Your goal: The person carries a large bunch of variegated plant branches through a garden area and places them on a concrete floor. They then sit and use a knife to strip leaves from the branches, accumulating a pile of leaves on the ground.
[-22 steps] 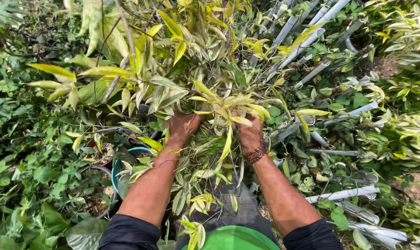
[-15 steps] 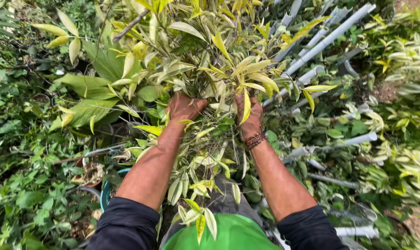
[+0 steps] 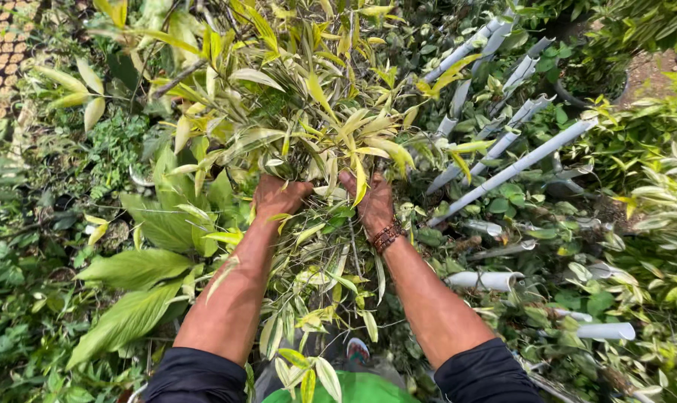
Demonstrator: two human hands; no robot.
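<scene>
yellow-green leafy plant [image 3: 308, 127] gripped by left hand [image 3: 277, 197] and right hand [image 3: 372, 203]

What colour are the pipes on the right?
Pale grey-white pipes, seen best in the head view.

No packages, labels, signs, screens.

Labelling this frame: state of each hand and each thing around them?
left hand: closed on the leafy plant
right hand: closed on the same plant
leafy plant: gripped, held up, partly yellowed
bead bracelet: on right wrist
grey pipes: lying slanted among greenery
</scene>
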